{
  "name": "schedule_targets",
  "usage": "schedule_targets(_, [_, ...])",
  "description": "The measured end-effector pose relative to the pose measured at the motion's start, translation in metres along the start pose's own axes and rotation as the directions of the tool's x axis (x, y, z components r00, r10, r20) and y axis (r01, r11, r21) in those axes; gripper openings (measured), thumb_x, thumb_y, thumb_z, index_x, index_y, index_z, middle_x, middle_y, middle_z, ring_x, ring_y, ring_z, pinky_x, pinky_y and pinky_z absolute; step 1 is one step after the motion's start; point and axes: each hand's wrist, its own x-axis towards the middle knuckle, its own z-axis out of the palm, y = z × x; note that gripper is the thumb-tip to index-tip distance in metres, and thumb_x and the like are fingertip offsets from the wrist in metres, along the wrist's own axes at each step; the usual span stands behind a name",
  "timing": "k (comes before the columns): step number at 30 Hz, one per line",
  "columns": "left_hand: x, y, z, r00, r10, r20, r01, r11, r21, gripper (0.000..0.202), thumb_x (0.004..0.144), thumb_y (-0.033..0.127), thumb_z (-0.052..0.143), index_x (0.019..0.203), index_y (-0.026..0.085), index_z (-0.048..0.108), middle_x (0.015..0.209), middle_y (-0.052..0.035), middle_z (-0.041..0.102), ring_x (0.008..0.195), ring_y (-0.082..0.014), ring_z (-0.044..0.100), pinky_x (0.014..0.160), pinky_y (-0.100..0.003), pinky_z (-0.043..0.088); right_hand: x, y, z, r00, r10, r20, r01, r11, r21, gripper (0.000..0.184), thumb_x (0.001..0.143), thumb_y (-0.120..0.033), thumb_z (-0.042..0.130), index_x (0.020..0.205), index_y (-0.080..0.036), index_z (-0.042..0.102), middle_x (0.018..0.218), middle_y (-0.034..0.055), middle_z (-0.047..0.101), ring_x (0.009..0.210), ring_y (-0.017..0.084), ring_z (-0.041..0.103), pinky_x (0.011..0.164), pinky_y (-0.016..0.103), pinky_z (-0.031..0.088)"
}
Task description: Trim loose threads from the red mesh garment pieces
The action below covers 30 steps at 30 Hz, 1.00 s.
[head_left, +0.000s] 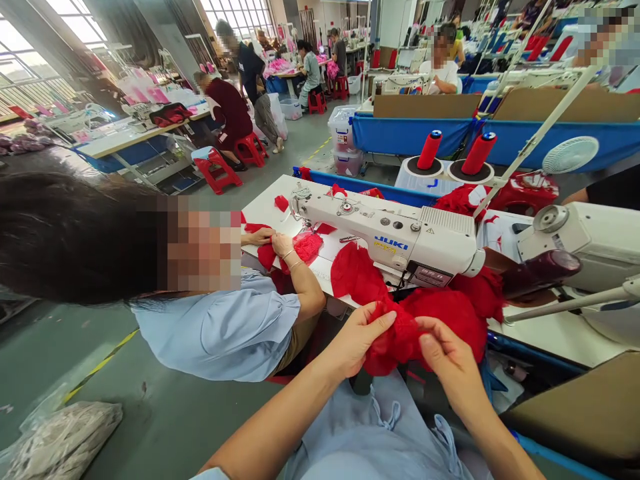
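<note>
Above my lap, a piece of red lace fabric [395, 337] is stretched between my two hands. My left hand [364, 337] pinches its left side between thumb and fingers. The right side is pinched by my right hand [445, 350]. More red fabric [445, 320] is heaped just behind, at the table's edge. A white sewing machine [385, 230] stands beyond it, with a red cloth piece [355, 270] lying in front. To the left, a co-worker in a light blue top [215, 327] holds red fabric [306, 248] near the needle.
Two red thread cones [429, 150] stand on a plastic box behind the machine. A second machine [585, 243] and a thread-stand pole [545, 133] are on the right. A cardboard panel [580, 407] sits at lower right. Several people work at tables further back.
</note>
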Motion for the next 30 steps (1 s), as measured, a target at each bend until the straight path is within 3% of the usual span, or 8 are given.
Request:
schedule_targets(3, [0.001,0.004,-0.001,0.999,0.047,-0.008,-0.046,0.995,0.092,0.041,0.063,0.046,0.084,0.079,0.013,0.067,0.06,0.0039,0.058,0.047,-0.0036,0.041,0.049,-0.018,0.032,-0.001,-0.005,0.002,0.992,0.025,0.128,-0.033,0.997,0.063,0.034,0.072,-0.05,0.075,0.085,-0.019,0.07,0.064,0.0003,0.064,0.057,0.016,0.058,0.055,0.026,0.05])
schedule_targets(5, [0.0,0.009,-0.006,0.999,-0.002,0.05,-0.005,0.992,0.127,0.043,0.059,0.044,0.086,0.082,0.012,0.07,0.065,0.0006,0.064,0.053,-0.0063,0.05,0.055,-0.02,0.038,0.002,-0.013,0.0,0.996,0.064,0.069,-0.074,0.985,0.158,0.034,0.072,-0.053,0.075,0.078,-0.02,0.069,0.065,0.0011,0.066,0.061,0.017,0.061,0.06,0.027,0.053])
schedule_targets(8, [-0.001,0.013,-0.015,0.979,-0.139,0.149,0.119,0.983,0.137,0.046,0.054,0.039,0.09,0.086,0.011,0.074,0.076,-0.005,0.072,0.067,-0.0134,0.062,0.071,-0.025,0.047,0.011,-0.022,-0.008,0.992,0.123,-0.005,-0.118,0.963,0.244,0.037,0.067,-0.056,0.077,0.071,-0.02,0.067,0.057,-0.0008,0.062,0.052,0.015,0.058,0.05,0.024,0.05])
schedule_targets(12, [-0.003,0.006,-0.016,0.984,-0.148,0.096,0.139,0.985,0.098,0.041,0.055,0.041,0.089,0.081,0.012,0.075,0.075,-0.0053,0.073,0.066,-0.0138,0.063,0.072,-0.026,0.047,0.022,-0.018,-0.013,0.993,0.078,-0.084,-0.065,0.986,0.152,0.04,0.065,-0.058,0.076,0.071,-0.019,0.067,0.063,0.0024,0.065,0.051,0.014,0.056,0.045,0.024,0.046])
schedule_targets(17, [-0.005,-0.008,-0.007,1.0,0.004,-0.002,-0.004,0.999,0.033,0.042,0.06,0.045,0.086,0.084,0.012,0.077,0.076,-0.0065,0.074,0.072,-0.0156,0.065,0.076,-0.027,0.048,0.019,-0.007,-0.005,0.969,-0.071,-0.237,0.048,0.994,-0.099,0.029,0.072,-0.042,0.072,0.091,-0.021,0.071,0.08,0.003,0.065,0.05,0.011,0.045,0.054,0.027,0.046])
schedule_targets(20, [-0.007,-0.011,-0.003,0.995,0.086,-0.053,-0.084,0.996,0.037,0.038,0.062,0.044,0.084,0.079,0.012,0.077,0.075,-0.0061,0.073,0.072,-0.0156,0.064,0.077,-0.027,0.048,0.01,-0.012,0.006,0.979,-0.17,-0.115,0.139,0.962,-0.235,0.019,0.079,-0.036,0.066,0.089,-0.021,0.072,0.085,0.0036,0.065,0.046,0.01,0.04,0.051,0.027,0.042])
schedule_targets(26, [-0.016,-0.01,0.0,0.993,0.059,-0.099,-0.065,0.996,-0.059,0.037,0.065,0.041,0.084,0.085,0.012,0.076,0.074,-0.0068,0.073,0.067,-0.0145,0.063,0.068,-0.024,0.047,0.01,-0.02,0.019,0.999,-0.033,0.01,0.033,0.998,-0.061,0.019,0.074,-0.032,0.059,0.078,-0.02,0.073,0.064,0.0013,0.065,0.052,0.014,0.051,0.049,0.025,0.042])
schedule_targets(30, [-0.021,-0.007,-0.001,0.988,0.065,-0.139,-0.082,0.989,-0.121,0.035,0.064,0.039,0.085,0.083,0.011,0.076,0.073,-0.0069,0.073,0.064,-0.0124,0.062,0.065,-0.021,0.047,0.013,-0.016,0.019,0.999,-0.008,0.037,0.011,0.994,-0.104,0.02,0.075,-0.034,0.063,0.085,-0.019,0.073,0.051,-0.0031,0.057,0.045,0.012,0.045,0.046,0.024,0.039])
